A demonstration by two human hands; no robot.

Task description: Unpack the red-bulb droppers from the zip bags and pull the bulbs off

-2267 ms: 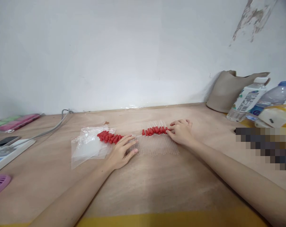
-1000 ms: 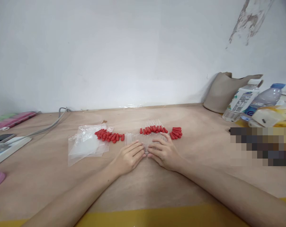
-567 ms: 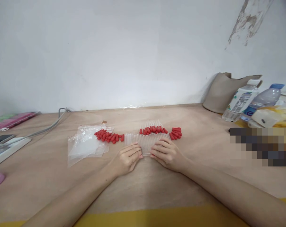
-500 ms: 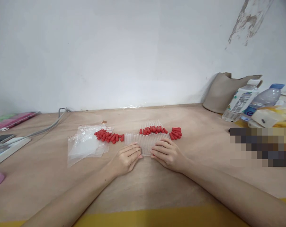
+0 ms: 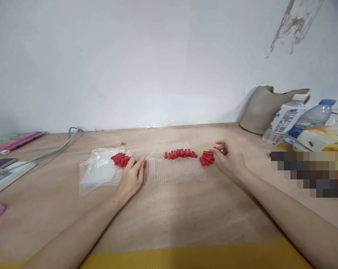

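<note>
My left hand (image 5: 133, 172) is closed on a thin clear dropper tube (image 5: 150, 156), which sticks out up and to the right from the fingertips. Between the thumb and fingers of my right hand (image 5: 229, 157) is a red rubber dropper bulb (image 5: 218, 149), partly hidden. Side by side in the middle lies a row of clear tubes (image 5: 174, 170). Behind them are several tubes with red bulbs fitted on their near ends (image 5: 181, 153). One loose pile of red bulbs (image 5: 207, 158) lies near my right hand; another pile (image 5: 120, 159) is partly covered by my left hand.
Clear plastic bags (image 5: 97, 172) lie at the left, under the left pile. Further left are a grey cable (image 5: 59, 150), a phone (image 5: 2, 163) and a white power strip (image 5: 12, 177). Bottles (image 5: 283, 119) and a beige container (image 5: 264, 108) stand at the right back.
My hands have come off the ends of the tube row and moved apart. The left has taken a tube; the right has moved up and right and taken a red bulb.
</note>
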